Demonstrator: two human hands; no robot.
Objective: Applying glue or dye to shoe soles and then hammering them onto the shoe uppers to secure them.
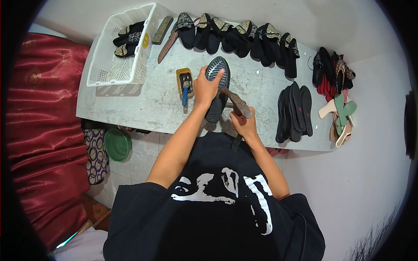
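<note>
A black shoe (213,111) lies sole up near the front of the table, its ridged tread showing. My left hand (205,88) is closed around its middle, thumb across the sole. A hammer (240,107) with a worn brown metal head is in my right hand (245,125), its fingers wrapped round the handle. The hammer's narrow end is over the shoe's right edge; whether they touch I cannot tell. Left of the shoe sits a yellowish container (179,75) of dark stuff, with a blue-handled brush (185,92) resting in it.
A white plastic basket (93,69) with several patterned shoes stands at the far left. Beside it lie a whetstone-like block (162,30) and a brown tool (168,47). Black shoes (212,42) line the back edge. Several black soles (295,114) lie at right, near hanging footwear (344,108).
</note>
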